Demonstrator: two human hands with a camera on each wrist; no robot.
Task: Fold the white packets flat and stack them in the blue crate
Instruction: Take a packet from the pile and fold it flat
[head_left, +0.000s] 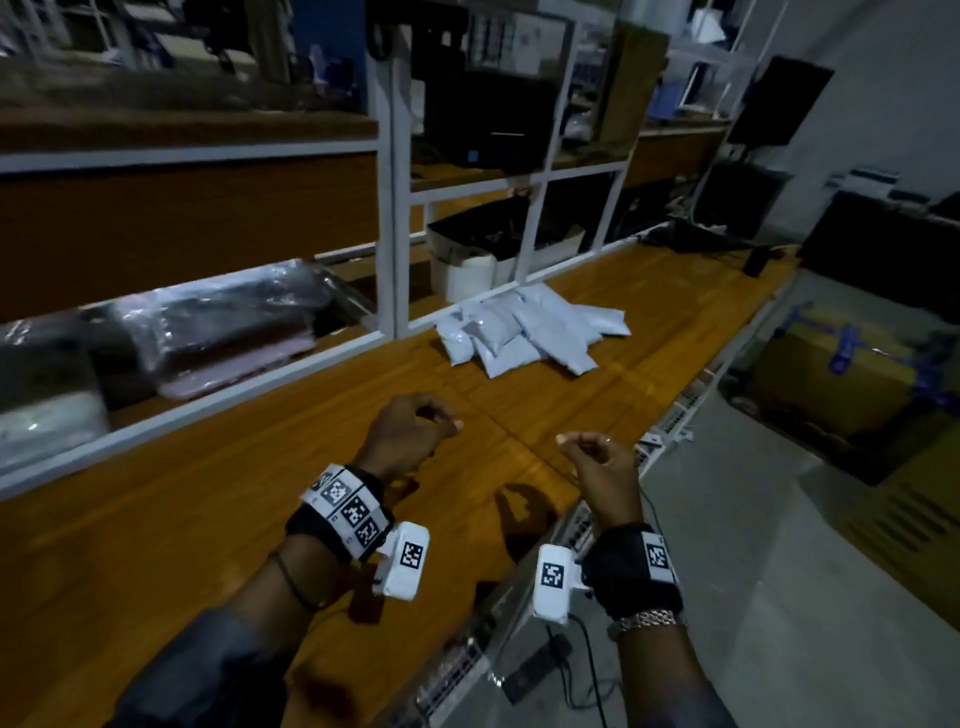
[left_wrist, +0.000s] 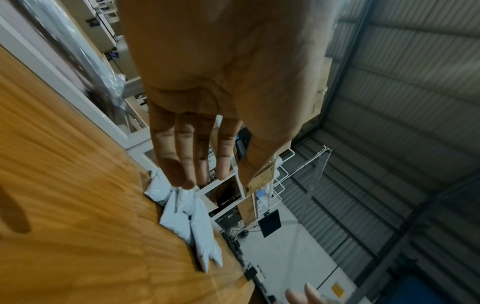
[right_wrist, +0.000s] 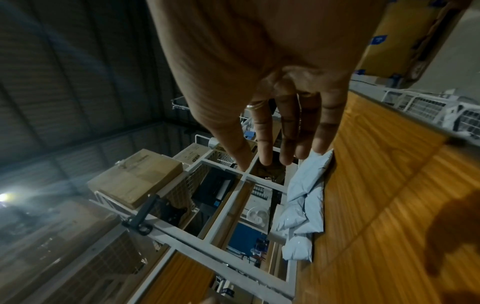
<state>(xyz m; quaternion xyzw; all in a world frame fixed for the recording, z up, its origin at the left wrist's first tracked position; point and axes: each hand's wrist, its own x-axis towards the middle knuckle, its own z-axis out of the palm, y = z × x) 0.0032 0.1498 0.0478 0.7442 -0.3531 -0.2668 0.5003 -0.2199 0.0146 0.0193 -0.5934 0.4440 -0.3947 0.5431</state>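
Note:
Several white packets (head_left: 530, 332) lie in a loose pile on the wooden table (head_left: 208, 519), against the shelf frame and well beyond both hands. My left hand (head_left: 441, 418) hovers above the table with its fingers loosely curled, holding nothing. To its right, near the table's edge, my right hand (head_left: 579, 444) is raised the same way and is empty. The left wrist view shows the left hand (left_wrist: 215, 170) with relaxed fingers pointing toward the packets (left_wrist: 187, 218). The right wrist view shows the right hand (right_wrist: 265, 160) likewise, short of the packets (right_wrist: 303, 205). No blue crate is plainly in view.
A white metal shelf frame (head_left: 387, 234) runs along the table's far side, with plastic-wrapped bundles (head_left: 208, 332) behind it on the left. The table's right edge (head_left: 675, 415) drops to the floor, where a taped cardboard box (head_left: 841, 374) stands.

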